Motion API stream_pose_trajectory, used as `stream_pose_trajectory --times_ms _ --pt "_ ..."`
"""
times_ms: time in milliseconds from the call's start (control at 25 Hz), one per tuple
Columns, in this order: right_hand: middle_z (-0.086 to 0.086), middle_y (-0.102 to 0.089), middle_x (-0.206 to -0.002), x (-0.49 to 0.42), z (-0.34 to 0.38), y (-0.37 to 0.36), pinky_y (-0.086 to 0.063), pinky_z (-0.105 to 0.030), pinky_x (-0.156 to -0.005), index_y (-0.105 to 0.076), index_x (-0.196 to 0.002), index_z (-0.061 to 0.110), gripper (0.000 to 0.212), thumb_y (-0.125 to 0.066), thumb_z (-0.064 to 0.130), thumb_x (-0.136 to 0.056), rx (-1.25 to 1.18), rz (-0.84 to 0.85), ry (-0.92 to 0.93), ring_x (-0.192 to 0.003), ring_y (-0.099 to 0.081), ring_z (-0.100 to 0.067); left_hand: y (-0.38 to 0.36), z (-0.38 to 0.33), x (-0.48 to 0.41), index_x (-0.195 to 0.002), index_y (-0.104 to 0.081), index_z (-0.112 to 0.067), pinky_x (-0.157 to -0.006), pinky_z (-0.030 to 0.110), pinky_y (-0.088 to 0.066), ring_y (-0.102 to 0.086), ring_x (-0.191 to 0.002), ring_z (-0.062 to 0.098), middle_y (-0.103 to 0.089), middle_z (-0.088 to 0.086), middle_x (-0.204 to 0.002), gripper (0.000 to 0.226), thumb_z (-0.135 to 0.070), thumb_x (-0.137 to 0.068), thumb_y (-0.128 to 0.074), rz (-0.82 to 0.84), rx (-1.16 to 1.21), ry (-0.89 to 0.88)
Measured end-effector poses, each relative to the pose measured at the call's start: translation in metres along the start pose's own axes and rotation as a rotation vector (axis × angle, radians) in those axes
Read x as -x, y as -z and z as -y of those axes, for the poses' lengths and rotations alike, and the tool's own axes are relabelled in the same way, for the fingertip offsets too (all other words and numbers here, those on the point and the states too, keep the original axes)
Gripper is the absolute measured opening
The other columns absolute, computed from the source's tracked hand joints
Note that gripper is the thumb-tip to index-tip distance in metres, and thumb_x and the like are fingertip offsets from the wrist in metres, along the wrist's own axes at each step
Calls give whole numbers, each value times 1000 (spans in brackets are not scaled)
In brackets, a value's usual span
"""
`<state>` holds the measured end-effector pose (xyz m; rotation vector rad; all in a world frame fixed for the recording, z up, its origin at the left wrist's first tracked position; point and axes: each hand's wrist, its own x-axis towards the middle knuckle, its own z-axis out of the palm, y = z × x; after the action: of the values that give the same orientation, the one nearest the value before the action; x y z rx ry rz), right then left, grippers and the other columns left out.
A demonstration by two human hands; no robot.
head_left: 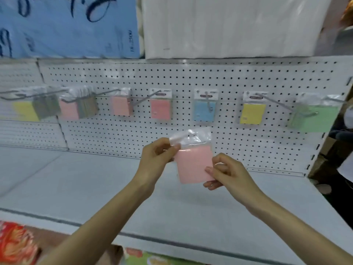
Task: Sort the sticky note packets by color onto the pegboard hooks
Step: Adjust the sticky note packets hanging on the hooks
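Your left hand [158,153] pinches the upper left corner of a pink packet [194,163], thumb and forefinger closed on the clear flap. Your right hand [225,173] pinches the lower right corner, thumb on the front, fingers curled behind. Both hands are grasping the same packet and nothing else.

You hold the packet in the air in front of the lower half of the pegboard [191,77], clear of the shelf [95,188] at the pegboard's foot. Its flat face is turned toward you. Its long axis stands nearly upright with a slight tilt, and the clear flap is at the top.

Across the middle of the pegboard the hooks [275,103] stick out toward you in a row, each with packets. From the pegboard's left end they are yellow [26,110], pink [68,109], pink [120,106], pink [160,109], blue [204,111], yellow [252,113] and green [315,117]. The left-hand ones and the green one hang in thick bunches; the three toward the middle look like thin hangings close against the pegboard. Bare pegboard runs above and below the row, and the shelf's front edge lies under your forearms.

On top of the pegboard sit a blue wrapped pack [66,25] and a white one [229,25].
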<state>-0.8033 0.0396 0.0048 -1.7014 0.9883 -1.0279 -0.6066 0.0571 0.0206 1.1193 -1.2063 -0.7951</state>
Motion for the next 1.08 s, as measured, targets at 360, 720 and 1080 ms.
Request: stream_pose_trajectory --times_ms 360,720,1080 --pt "-14 -67 -71 -62 60 -160 -59 -34 -66 -46 -79 6 18 -59 8 -91 -65 -6 54 -65 -71 -27 177 -33 -41 -76 -68 -13 -72 24 -48 -56 -74 12 -63 -3 -72 10 -7 -83 -67 -175 -53 -79" --pt "-10 -66 -64 -111 86 -248 -58 -30 -61 -46 -84 -3 17 -57 7 -92 -144 90 129 -59 -69 -22 267 -42 -65 -71 -66 -14 -63 10 -43 -54 -63 0 -62 -6 -69 10 -12 -81 -71 -369 -165 -253" --pt "-21 -63 -67 -128 91 -299 -57 -28 -58 -48 -89 -12 21 -58 6 -91 -165 -110 57 -56 -67 -22 319 -21 -127 -70 -64 -19 -59 5 -39 -54 -61 -5 -62 -9 -71 14 -18 -81 -71 -138 -233 -306"
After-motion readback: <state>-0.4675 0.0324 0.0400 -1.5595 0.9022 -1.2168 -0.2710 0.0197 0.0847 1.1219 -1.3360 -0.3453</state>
